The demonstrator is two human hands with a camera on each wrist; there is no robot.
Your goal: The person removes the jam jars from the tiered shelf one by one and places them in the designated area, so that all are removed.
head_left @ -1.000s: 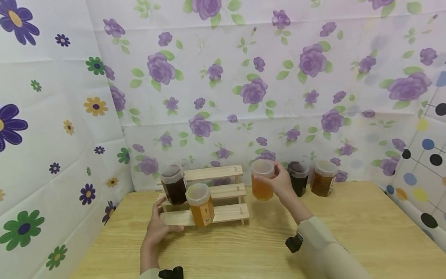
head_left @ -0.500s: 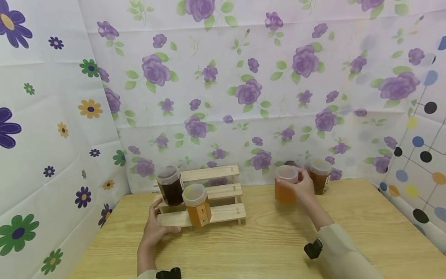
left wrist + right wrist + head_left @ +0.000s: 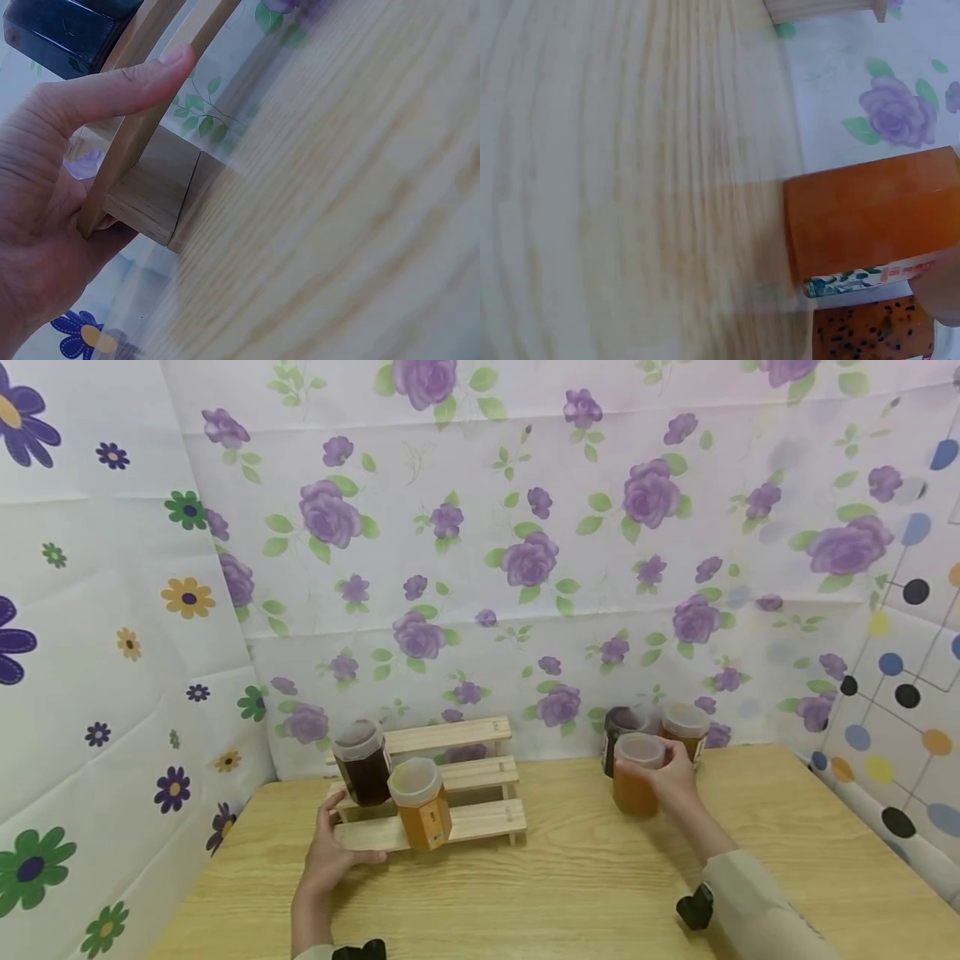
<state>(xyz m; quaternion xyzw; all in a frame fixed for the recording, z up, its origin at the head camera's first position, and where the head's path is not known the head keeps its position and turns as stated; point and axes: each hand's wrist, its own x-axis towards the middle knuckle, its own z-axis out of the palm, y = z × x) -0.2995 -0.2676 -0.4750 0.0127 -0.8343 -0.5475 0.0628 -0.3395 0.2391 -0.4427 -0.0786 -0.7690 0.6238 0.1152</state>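
My right hand (image 3: 677, 781) grips an orange jar (image 3: 637, 787) with a whitish lid, in front of a dark jar (image 3: 618, 731) and a brown jar (image 3: 686, 723). In the right wrist view the orange jar (image 3: 870, 217) stands upright relative to its label, and a fingertip (image 3: 939, 289) presses its side. My left hand (image 3: 327, 853) holds the left end of a three-tier wooden rack (image 3: 480, 821); the left wrist view shows the thumb (image 3: 124, 91) over a slat (image 3: 142, 127). On the rack are a dark jar (image 3: 365, 773) and an amber jar (image 3: 424, 817).
The wooden table (image 3: 570, 885) extends in front of the rack and jars. A flowered cloth (image 3: 480, 677) hangs behind, with another patterned cloth (image 3: 127, 693) at the left and a dotted one (image 3: 892, 727) at the right.
My right hand has carried the orange jar rightward, away from the rack, to in front of the two jars at the right. My left hand stays at the rack.
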